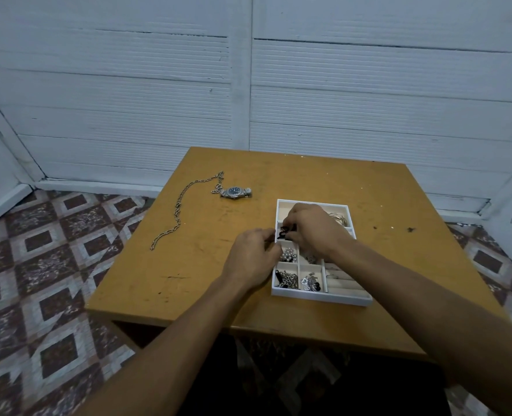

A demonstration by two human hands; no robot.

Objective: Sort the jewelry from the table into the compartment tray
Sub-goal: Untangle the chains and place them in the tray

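While reading the grip at the compartment tray (pixel 320 298), note a small black piece (pixel 285 233) held above the middle compartment of the left column; too small to name, perhaps cord or ribbon. Pinched from the far side by the curled fingers of the right hand (pixel 314 228). Met at the tray's left wall by the left hand (pixel 253 259), fingers curled toward the same piece; cannot tell whether gripping or merely touching. Judge it light, soft and limp, apt to fold and to snag on a divider; hold near both ends and lower in, not drop.

Lying on the table (pixel 173 274), well apart from the tray: a wristwatch (pixel 236 192) and a long chain (pixel 175 211) near the left edge, plus a short tangle of links (pixel 217 187) touching the watch. Judge the watch the heaviest and stiffest item, smooth metal, glass face fragile; take by the case sides or the bracelet. Judge the long chain dense, wholly slack, likely to trail and swing; gather at the middle or pinch one end and coil in. Already in other compartments: bangles (pixel 340 219), a pearl cluster (pixel 287 254), heart charms (pixel 308 282).
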